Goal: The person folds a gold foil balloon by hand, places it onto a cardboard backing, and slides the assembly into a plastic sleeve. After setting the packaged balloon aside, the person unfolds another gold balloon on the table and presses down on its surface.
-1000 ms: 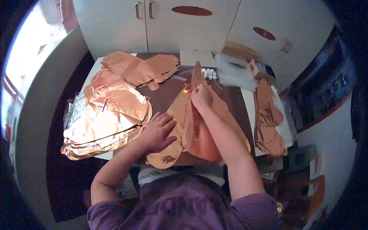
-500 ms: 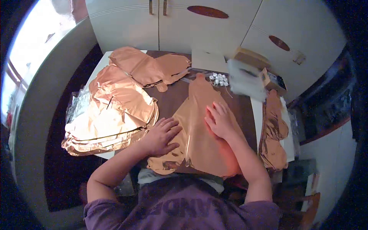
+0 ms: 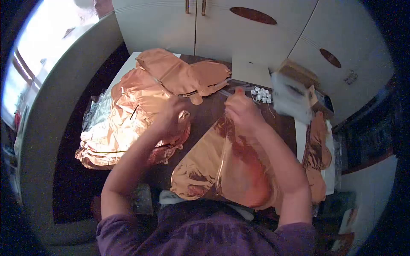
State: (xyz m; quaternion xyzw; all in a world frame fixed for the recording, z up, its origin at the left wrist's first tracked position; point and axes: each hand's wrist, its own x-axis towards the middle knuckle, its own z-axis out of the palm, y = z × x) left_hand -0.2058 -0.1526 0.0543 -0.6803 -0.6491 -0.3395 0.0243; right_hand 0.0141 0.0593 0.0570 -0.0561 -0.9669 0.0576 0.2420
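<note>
A flat copper-coloured foil balloon (image 3: 245, 170) lies in front of me, its narrow end pointing away. My right hand (image 3: 244, 110) is closed on that narrow end, with a small tab (image 3: 239, 90) showing just beyond the knuckles. On the left, my left hand (image 3: 171, 113) is over the inner edge of a pile of shiny foil balloons (image 3: 113, 138). Motion smears its fingers, and their tips are hidden. Behind that pile, more flat foil balloons (image 3: 171, 74) lie stacked and fanned out.
Small white pieces with a string (image 3: 261, 95) sit beyond my right hand. Clear plastic packaging (image 3: 290, 100), a cardboard box (image 3: 299, 72) and a smaller open box (image 3: 321, 100) are at the back right. More folded foil (image 3: 316, 143) lies along the right edge. Cupboards (image 3: 213, 30) stand behind the table.
My right hand has moved from flat on the balloon to its far narrow end and closed. My left hand has left the balloon, moving up and left to the pile. The view has shifted slightly.
</note>
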